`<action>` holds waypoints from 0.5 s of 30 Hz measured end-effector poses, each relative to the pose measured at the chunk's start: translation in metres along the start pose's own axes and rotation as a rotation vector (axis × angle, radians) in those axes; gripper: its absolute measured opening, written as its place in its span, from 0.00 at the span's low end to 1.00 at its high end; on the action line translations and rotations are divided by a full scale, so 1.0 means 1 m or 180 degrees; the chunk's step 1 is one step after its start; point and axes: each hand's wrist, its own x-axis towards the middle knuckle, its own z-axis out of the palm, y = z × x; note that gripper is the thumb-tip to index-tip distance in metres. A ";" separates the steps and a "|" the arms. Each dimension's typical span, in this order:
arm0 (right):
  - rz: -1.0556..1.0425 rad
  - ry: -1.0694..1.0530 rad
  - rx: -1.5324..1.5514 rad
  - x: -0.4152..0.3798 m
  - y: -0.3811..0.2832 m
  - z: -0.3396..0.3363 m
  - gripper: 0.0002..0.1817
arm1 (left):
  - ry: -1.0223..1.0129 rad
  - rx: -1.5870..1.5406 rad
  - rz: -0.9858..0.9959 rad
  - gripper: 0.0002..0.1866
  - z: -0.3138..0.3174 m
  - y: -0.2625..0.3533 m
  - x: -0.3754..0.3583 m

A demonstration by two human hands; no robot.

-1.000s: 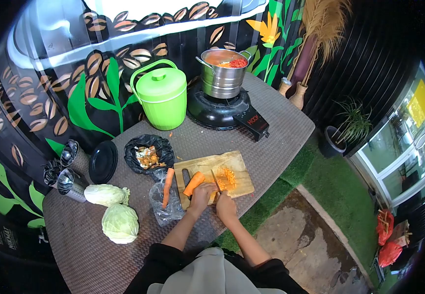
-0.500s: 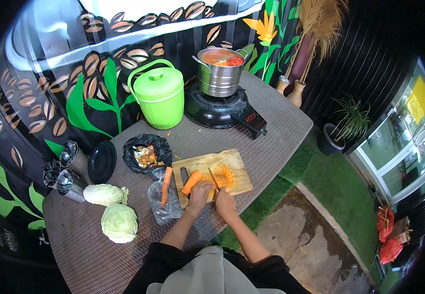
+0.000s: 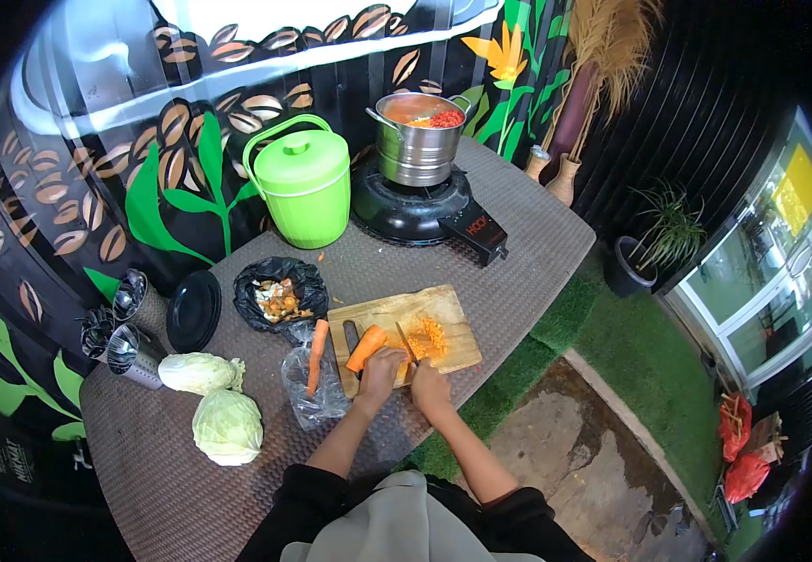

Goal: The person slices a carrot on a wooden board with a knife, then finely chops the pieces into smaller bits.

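My right hand (image 3: 430, 386) is wrapped round the handle of a knife (image 3: 404, 337), whose blade points away from me over the wooden cutting board (image 3: 457, 309). Just left of the blade, my left hand (image 3: 382, 368) has its fingers bent down on a piece of carrot (image 3: 402, 368), mostly covered by the hand. A heap of finely cut carrot (image 3: 427, 339) lies to the right of the blade. Beside my left hand rests a thick carrot chunk (image 3: 365, 348), and next to it a dark elongated item (image 3: 350, 334) that I cannot identify.
Left of the board, a whole carrot (image 3: 317, 356) lies on a clear plastic bag (image 3: 298, 384). Behind it is a black bag of peelings (image 3: 279, 298). Two cabbages (image 3: 228, 428) sit further left. A green lidded bucket (image 3: 303, 192) and a pot (image 3: 417, 150) on a stove (image 3: 415, 206) stand behind.
Very little differs. The knife and both hands stay at almost the same spot on the board, and the view has shifted slightly.
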 end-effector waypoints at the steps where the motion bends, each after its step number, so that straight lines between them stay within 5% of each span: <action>1: -0.0227 -0.0165 -0.0198 0.007 0.006 -0.006 0.20 | 0.0000 -0.0007 0.0005 0.06 0.001 0.001 0.000; 6: -0.0520 -0.0299 -0.0514 0.003 0.010 -0.002 0.17 | -0.0037 0.0058 -0.0050 0.06 0.002 -0.004 -0.001; 9: 0.0066 -0.0038 0.0005 -0.010 -0.007 0.001 0.22 | -0.0022 -0.0158 -0.0044 0.07 0.002 -0.006 -0.002; 15: -0.0467 -0.0265 -0.0050 0.018 0.006 -0.013 0.21 | 0.0029 -0.0077 0.0073 0.08 0.003 -0.006 -0.005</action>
